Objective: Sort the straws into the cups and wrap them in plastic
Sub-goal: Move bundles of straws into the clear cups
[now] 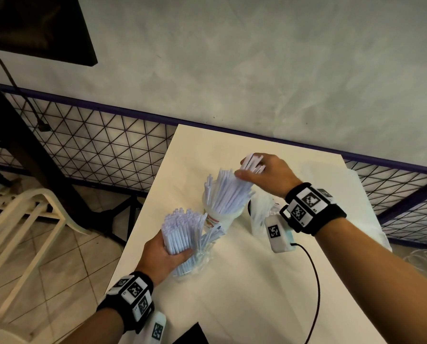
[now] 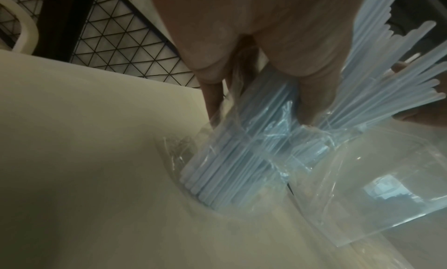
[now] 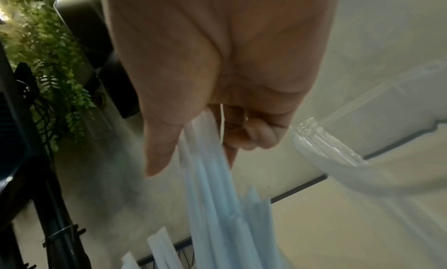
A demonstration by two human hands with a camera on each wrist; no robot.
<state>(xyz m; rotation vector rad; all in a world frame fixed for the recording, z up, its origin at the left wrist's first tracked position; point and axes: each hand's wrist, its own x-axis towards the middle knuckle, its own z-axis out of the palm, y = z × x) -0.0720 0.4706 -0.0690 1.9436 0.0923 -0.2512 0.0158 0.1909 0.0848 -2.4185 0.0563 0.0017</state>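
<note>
The left hand [image 1: 166, 255] grasps a bundle of pale blue straws [image 1: 180, 232] near the surface's [image 1: 257, 281] left edge. The right hand [image 1: 264, 173] pinches several straws above the filled cup [image 1: 219, 217]; a clear bag [image 1: 260, 214] stands just right.

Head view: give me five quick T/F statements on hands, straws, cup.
1. The left hand grips a bundle of straws still in clear plastic wrap. True.
2. The right hand is empty. False: it holds a few straws above the cup.
3. The cup on the table already has straws standing in it. True.
4. The cup lies tipped on its side. False: it stands upright.
5. Both hands hold the same bundle. False: each holds its own straws, apart from the other.
</note>
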